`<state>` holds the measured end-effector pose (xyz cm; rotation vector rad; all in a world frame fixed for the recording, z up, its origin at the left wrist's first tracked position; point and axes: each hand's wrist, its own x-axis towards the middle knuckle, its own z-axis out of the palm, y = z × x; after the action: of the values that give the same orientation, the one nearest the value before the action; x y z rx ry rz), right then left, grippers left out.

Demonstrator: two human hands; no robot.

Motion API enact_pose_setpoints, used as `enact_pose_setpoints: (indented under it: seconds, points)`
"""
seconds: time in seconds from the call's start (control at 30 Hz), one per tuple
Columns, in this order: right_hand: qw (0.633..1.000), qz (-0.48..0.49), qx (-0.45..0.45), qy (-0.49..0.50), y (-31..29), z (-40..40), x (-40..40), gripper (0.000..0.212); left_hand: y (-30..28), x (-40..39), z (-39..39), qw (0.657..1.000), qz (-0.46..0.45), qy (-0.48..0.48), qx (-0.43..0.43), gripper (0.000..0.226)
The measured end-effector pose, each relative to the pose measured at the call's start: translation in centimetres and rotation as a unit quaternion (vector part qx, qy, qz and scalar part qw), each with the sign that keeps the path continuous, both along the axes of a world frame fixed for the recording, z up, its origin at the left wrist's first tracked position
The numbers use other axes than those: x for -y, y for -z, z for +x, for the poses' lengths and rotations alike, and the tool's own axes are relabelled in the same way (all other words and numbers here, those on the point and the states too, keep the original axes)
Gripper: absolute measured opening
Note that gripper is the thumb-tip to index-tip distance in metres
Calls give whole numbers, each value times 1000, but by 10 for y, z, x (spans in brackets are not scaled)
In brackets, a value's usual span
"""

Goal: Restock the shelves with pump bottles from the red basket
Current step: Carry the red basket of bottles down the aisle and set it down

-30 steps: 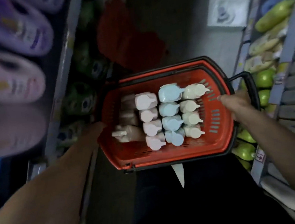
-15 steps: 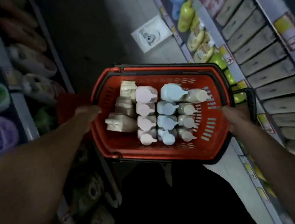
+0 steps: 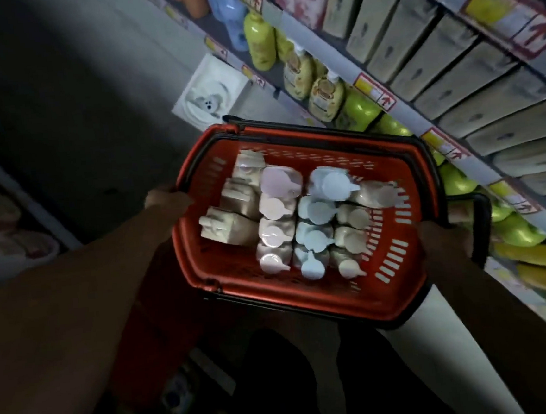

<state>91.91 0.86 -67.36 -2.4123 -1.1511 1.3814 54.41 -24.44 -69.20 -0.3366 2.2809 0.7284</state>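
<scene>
Over the last second my view has swung from the left-hand shelving round to the shelves (image 3: pixel 451 69) on the right, which now fill the frame from 12 to 3 o'clock, and the red basket (image 3: pixel 309 296) has come round with me. I read that as the carry ending: I am squaring up to the bay where the stock goes, though nothing has left the basket yet.

The basket sits at the centre of my view, held level between my two arms. Inside, the pump bottles (image 3: pixel 312 213) stand packed in rows: pink ones at the middle, blue ones just beside them toward 3 o'clock, cream ones against the wall at 3 o'clock, and a few beige ones lying over toward 9 o'clock.

My left hand (image 3: pixel 165 201) is at the rim at 9 o'clock, touching it; its fingers curl under and out of sight, so I cannot tell how tightly it grips. My right hand (image 3: pixel 445 234) is closed around the black handle (image 3: pixel 481 221) at 3 o'clock. Yellow and green bottles (image 3: pixel 324 93) already line the lower shelf from 12 to 4 o'clock, near the basket's far edge. I judge I must free one hand before picking.
</scene>
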Motion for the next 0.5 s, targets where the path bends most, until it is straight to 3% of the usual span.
enact_pose_setpoints:
  seconds: [0.1,0.2,0.33,0.5]
  points:
    - [998,-22,11,66,12,-7,16,30,14,-51,-29,998,16,50,18,50]
    - [991,-40,24,125,49,-11,27,38,54,-97,-51,992,7,114,51,39]
    - [986,-51,15,156,102,-20,32,37,109,-143,-78,975,9,217,40,41]
    - [984,-19,15,174,160,-36,26,15,173,-164,-99,970,-17,235,62,43]
